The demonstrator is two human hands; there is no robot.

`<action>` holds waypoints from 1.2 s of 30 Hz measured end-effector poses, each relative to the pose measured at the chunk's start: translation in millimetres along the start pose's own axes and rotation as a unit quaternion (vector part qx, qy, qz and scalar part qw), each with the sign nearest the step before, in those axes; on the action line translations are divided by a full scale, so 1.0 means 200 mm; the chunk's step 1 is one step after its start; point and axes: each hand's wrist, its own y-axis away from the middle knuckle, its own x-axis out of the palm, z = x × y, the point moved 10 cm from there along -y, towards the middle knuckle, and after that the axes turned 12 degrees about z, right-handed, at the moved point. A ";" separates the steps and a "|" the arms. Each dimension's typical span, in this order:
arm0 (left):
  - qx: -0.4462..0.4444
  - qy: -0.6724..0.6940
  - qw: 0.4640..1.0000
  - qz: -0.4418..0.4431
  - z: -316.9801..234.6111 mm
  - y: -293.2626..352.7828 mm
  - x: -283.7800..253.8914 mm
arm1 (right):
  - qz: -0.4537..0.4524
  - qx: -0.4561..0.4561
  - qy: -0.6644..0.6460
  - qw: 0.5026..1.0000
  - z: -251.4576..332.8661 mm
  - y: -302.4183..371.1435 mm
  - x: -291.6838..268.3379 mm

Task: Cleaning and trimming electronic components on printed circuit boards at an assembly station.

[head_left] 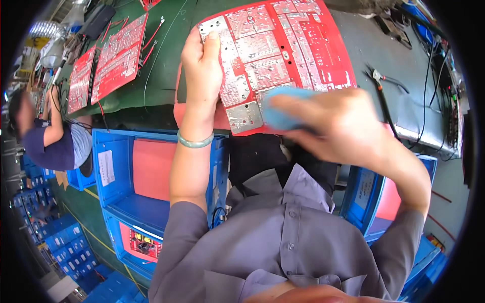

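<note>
A large red printed circuit board (323,45) with silvery solder patches lies tilted in front of me, its solder side facing up. My left hand (203,70) grips its left edge, thumb on top and fingers hidden underneath. In my right hand (343,121), smeared by motion, is a light-blue pad-like thing (280,117); its exact kind does not show. That blue thing is over the board's near edge, touching or close to the surface. Beneath the board, pink sheet material (181,113) peeks out on the left.
More red boards (124,58) with wires stand at the left on the green table mat (169,55). Cutters (381,86) lie at the right. Below the table edge are blue crates (136,202) with pink liners. A co-worker (55,136) is at the far left.
</note>
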 end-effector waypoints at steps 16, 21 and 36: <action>0.007 -0.007 0.999 0.033 0.01 -0.01 0.06 | -0.016 0.082 0.065 0.994 -0.09 0.09 -0.03; -0.006 0.000 0.999 0.037 0.02 -0.03 0.04 | -0.061 0.059 0.048 0.995 -0.11 -0.10 -0.05; -0.064 -0.162 0.983 0.062 0.07 0.03 0.09 | 0.022 0.133 -0.053 0.990 -0.15 0.18 -0.18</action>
